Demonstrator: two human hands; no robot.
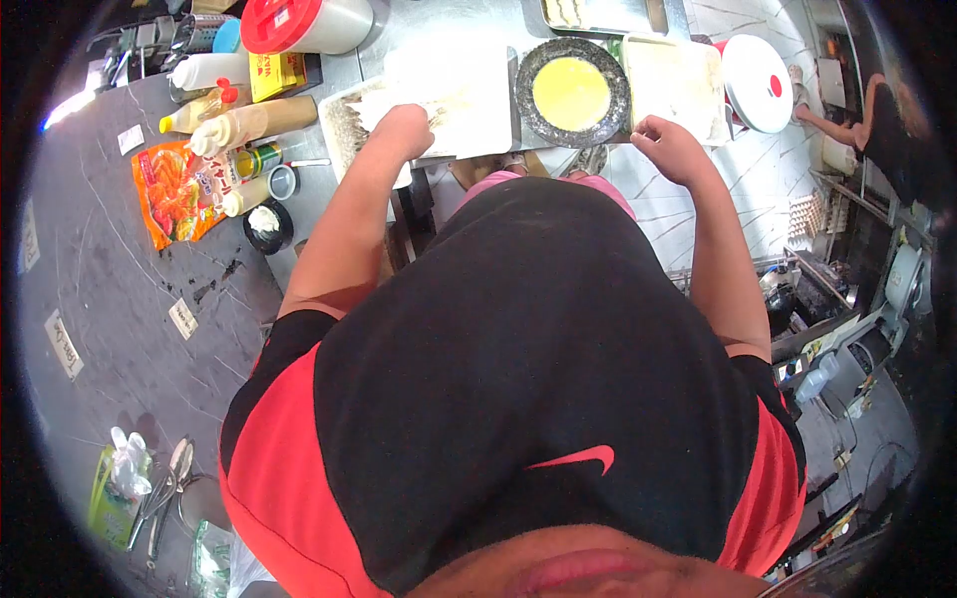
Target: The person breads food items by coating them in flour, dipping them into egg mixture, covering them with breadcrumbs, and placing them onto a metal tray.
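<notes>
My left hand point(404, 130) is bent down over the crumb-strewn right part of a pale tray point(344, 140), beside a bright white tray point(488, 105). Its fingers are closed, and what they hold, if anything, is hidden. Near the front edge of another tray point(678, 90) with pale powder in it is my right hand point(663, 148), its fingers loosely curled and a gap showing between them, with nothing seen in it. Between the hands sits a dark speckled bowl point(528, 100) of yellow liquid point(571, 93).
Squeeze bottles point(259, 120), an orange packet point(164, 189), small cups and a red-lidded tub point(334, 25) stand at the left. A round white lid point(758, 85) is at the right. Another person's arm point(832, 125) shows at the far right. A metal tray point(603, 15) lies beyond the bowl.
</notes>
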